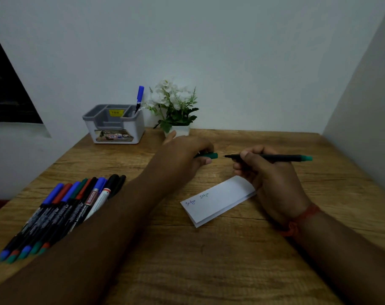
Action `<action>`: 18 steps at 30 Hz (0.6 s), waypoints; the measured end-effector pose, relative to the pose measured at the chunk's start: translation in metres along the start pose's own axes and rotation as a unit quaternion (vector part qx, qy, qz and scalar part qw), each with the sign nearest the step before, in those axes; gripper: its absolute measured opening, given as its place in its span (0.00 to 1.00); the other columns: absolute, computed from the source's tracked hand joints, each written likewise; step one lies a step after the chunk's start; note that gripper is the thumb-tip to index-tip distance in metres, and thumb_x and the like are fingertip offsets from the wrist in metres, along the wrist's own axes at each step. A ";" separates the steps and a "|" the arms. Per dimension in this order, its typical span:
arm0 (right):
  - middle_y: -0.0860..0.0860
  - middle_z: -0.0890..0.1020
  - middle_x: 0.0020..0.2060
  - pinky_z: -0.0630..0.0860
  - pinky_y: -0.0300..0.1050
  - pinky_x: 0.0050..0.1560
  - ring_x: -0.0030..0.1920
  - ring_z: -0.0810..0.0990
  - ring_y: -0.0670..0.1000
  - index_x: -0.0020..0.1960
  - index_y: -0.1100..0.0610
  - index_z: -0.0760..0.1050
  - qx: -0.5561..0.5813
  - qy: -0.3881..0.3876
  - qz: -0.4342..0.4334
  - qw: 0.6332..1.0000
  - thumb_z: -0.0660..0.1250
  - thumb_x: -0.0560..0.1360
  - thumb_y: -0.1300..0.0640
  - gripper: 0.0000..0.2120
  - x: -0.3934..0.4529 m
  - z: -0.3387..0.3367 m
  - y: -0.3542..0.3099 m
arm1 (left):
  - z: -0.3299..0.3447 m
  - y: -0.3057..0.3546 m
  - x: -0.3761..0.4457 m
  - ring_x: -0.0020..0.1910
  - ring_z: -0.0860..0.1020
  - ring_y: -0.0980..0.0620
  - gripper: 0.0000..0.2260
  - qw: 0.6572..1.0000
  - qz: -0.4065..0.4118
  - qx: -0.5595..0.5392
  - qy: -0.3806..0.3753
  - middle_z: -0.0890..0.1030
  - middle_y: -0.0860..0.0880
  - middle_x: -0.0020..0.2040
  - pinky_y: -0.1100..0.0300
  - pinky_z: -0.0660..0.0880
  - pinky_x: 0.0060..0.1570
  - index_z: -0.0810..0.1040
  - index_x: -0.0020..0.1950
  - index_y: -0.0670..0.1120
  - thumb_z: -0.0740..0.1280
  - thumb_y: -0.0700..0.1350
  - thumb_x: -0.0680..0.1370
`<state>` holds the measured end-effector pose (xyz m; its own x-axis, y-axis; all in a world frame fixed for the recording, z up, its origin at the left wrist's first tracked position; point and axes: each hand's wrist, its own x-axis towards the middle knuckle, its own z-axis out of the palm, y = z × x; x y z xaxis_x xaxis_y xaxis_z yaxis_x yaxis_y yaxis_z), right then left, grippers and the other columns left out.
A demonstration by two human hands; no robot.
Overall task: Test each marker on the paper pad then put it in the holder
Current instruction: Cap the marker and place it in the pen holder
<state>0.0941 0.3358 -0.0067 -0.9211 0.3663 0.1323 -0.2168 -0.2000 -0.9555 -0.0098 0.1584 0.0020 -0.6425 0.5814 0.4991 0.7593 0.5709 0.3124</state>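
L hand (185, 154) gripping green cap (209, 155) | R hand (264, 170) gripping uncapped marker (273, 158)

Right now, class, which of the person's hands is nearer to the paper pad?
Right. The right hand holds the green marker at the paper pad's far corner; the left hand holds its cap farther back.

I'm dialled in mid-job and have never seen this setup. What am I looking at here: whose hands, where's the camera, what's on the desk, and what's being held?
There is no machine: a person works with bare hands, filmed by one wide-angle camera on their head, looking down. The right hand holds an uncapped green marker; the left hand holds its green cap. On the wooden table lie a folded paper pad with two written test words, and a row of markers at the left. At the back stand a grey holder with one blue marker inside, and a potted plant.
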 end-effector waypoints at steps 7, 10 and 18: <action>0.55 0.83 0.39 0.82 0.43 0.43 0.41 0.84 0.51 0.43 0.58 0.80 0.000 -0.013 0.004 1.000 0.67 0.78 0.65 0.07 -0.001 0.001 0.000 | -0.001 0.006 -0.002 0.56 0.77 0.55 0.08 1.000 0.017 0.014 -0.001 0.82 0.57 0.53 0.46 0.47 0.76 0.79 0.56 0.55 0.70 0.50 0.77; 0.56 0.83 0.39 0.82 0.42 0.44 0.41 0.84 0.51 0.44 0.59 0.80 -0.014 -0.014 0.001 1.000 0.68 0.78 0.64 0.05 -0.001 0.001 0.001 | -0.001 0.006 -0.003 0.56 0.77 0.56 0.08 0.999 0.031 0.017 0.003 0.82 0.58 0.52 0.45 0.48 0.76 0.79 0.56 0.55 0.70 0.50 0.77; 0.55 0.84 0.38 0.82 0.43 0.43 0.41 0.84 0.51 0.46 0.60 0.78 -0.023 -0.025 0.006 0.999 0.68 0.78 0.64 0.02 -0.001 0.002 0.002 | -0.003 0.009 -0.004 0.54 0.77 0.57 0.09 0.997 0.074 0.032 0.016 0.79 0.61 0.48 0.39 0.51 0.75 0.80 0.56 0.54 0.71 0.51 0.77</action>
<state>0.0941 0.3334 -0.0085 -0.9386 0.3185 0.1328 -0.1916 -0.1611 -0.9682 0.0003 0.1593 0.0053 -0.5202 0.6433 0.5617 0.8362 0.5173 0.1821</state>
